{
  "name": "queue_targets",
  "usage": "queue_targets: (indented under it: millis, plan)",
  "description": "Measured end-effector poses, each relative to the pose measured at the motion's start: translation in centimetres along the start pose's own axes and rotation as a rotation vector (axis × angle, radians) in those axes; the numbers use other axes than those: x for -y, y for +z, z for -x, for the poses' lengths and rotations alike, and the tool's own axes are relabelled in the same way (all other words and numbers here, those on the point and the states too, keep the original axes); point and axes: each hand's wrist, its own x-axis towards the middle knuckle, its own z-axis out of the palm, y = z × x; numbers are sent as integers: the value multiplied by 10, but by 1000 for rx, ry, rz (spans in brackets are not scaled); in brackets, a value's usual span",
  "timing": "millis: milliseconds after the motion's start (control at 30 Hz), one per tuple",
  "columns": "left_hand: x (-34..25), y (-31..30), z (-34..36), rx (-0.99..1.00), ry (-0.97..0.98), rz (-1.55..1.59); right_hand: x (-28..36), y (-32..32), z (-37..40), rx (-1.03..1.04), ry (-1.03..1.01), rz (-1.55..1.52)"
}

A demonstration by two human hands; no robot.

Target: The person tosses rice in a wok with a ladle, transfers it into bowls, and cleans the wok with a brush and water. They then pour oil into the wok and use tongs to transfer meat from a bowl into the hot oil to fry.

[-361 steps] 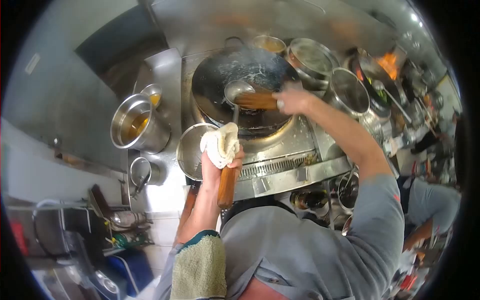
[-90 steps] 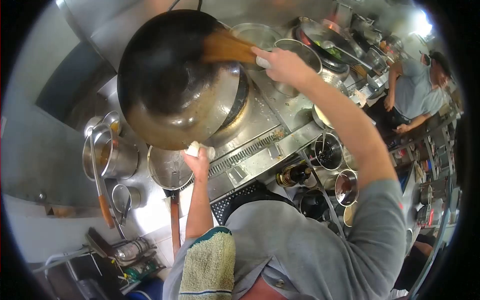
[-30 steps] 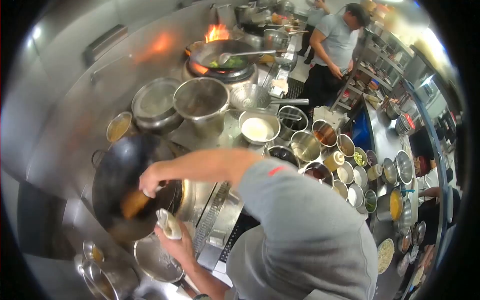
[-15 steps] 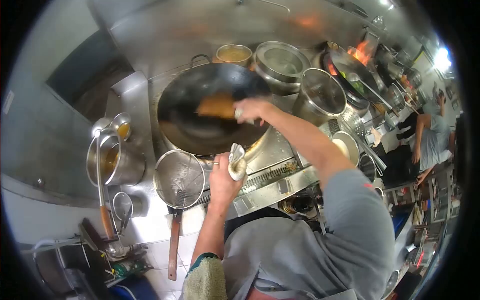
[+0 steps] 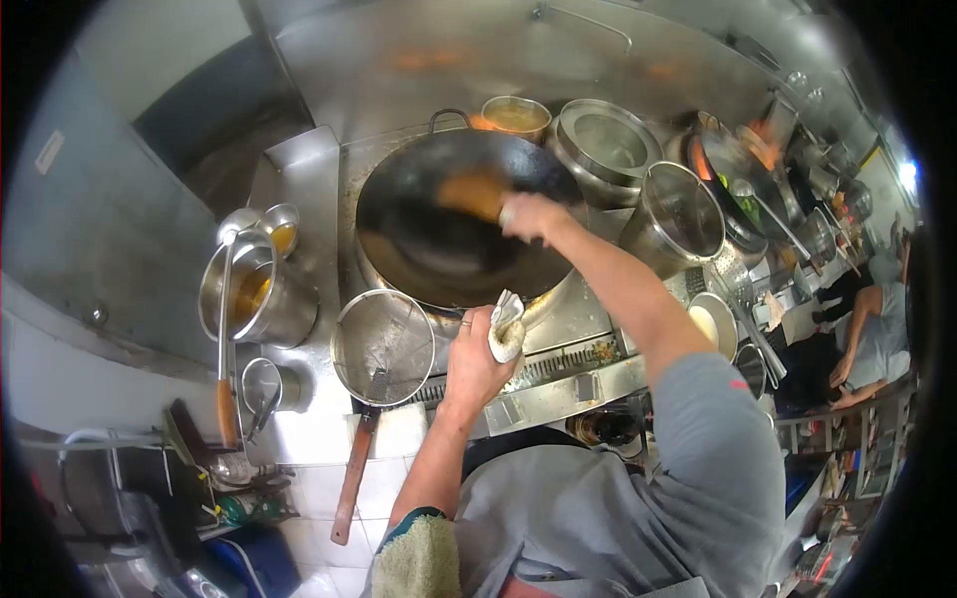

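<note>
The right hand is wrapped around one end of a blurred brush, which extends leftward inside the wok, while the left hand clasps a cloth at the wok's near side.

The metal wok looks smooth, the cloth matt.

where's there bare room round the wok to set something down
A bare steel strip runs between the wok and the deep pot on its left. A smaller patch lies between the strainer and the small pot. Crowded: right of the wok, where pots cluster, and its near rim, by the left hand and strainer.
</note>
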Motion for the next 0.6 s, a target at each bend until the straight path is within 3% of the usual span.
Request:
queue_targets:
  millis: [67, 100, 167, 200, 267, 333, 400, 467, 533, 600]
  plan:
    - [6, -1, 2, 30, 17, 17, 25, -4, 67, 355, -136, -348]
    - [11, 1, 4, 42, 17, 34, -5, 3, 56, 381, -393, -260]
    - [12, -1, 6, 47, 34, 108, -41, -35, 69, 419, -274, -117]
    - [12, 1, 7, 13, 46, 115, -37, -78, 94, 419, 104, -69]
    - [17, 5, 10, -44, 78, 128, -68, -113, 74, -139, 83, 599]
    - [20, 8, 6, -37, 89, 134, -73, -102, 40, -791, 229, 322]
    - [20, 12, 12, -57, 86, 138, -45, -76, 37, -906, 170, -37]
    - [19, 8, 12, 18, 79, 122, -64, -11, -30, -507, 123, 288]
    - [16, -3, 14, 61, 137, 66, 4, -15, 62, 121, 40, -130]
    - [14, -8, 12, 108, 171, -7, 21, -38, 119, 443, -119, -273]
